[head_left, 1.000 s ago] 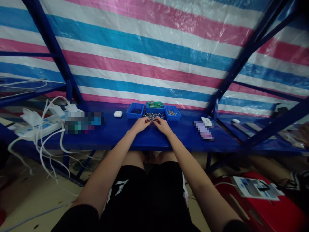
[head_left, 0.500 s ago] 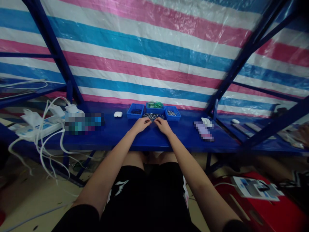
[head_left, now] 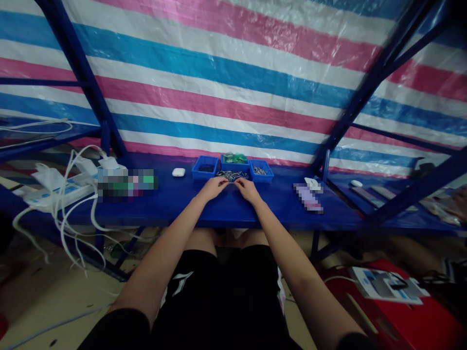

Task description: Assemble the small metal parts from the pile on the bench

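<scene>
My left hand and my right hand face each other over the blue table, fingertips pinched. A thin, light, stick-like piece spans the small gap between them, with an end in each hand; its exact kind is too small to tell. Just beyond the fingers lies a heap of thin dark and silvery pieces. Three blue bins stand around that heap. Dark small parts lie in the left bin, green plastic packets fill the middle bin, and silvery small parts lie in the right bin.
A white earbud case sits left of the bins. Power strips with tangled white cables occupy the table's left end. A blurred-out purple item lies to the right. Blue frame posts rise at both sides.
The fingertips have shifted slightly, and the thin light piece now shows plainly across the gap between my hands. The bins and heap stay in place.
</scene>
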`<state>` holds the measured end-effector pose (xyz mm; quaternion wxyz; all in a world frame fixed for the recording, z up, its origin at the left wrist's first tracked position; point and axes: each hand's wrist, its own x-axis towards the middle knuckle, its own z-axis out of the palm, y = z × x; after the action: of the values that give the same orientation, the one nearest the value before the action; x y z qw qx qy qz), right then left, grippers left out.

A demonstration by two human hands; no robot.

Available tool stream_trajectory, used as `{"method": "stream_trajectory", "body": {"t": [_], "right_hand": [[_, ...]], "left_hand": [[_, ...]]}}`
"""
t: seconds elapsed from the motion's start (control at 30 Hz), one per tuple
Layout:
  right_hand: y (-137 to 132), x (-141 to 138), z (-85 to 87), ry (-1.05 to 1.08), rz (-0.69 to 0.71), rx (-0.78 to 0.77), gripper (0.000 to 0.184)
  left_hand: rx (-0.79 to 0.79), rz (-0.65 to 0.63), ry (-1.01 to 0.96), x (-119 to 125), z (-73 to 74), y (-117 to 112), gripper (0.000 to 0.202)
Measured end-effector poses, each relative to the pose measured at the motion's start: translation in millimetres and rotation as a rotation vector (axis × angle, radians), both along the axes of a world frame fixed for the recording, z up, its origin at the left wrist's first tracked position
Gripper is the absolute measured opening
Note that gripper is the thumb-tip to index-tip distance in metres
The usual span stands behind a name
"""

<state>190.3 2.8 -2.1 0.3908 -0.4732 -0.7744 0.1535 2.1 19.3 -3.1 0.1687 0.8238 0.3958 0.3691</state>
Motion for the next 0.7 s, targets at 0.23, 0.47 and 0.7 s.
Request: {"method": "stream_trajectory", "body": {"t": [0.23,0.47,0.7], "right_hand": [[-0.7,-1.0,-0.7,-0.028,0.029,0.026,0.018],[1.7,-1.4,-2.4,-0.145,0.073,0.049,0.016],[-3.0,-3.2,0.3,-0.119,0.099,0.032,0.020]], "left_hand": [[-0.053,0.017,0.015,-0.1,-3.2,2.0,0.030],[0.013,-0.019,0.002,0.2,2.4,-3.0,0.027],[0.012,0.001,-0.047,1.9,5.6,-8.4,0.020]]}}
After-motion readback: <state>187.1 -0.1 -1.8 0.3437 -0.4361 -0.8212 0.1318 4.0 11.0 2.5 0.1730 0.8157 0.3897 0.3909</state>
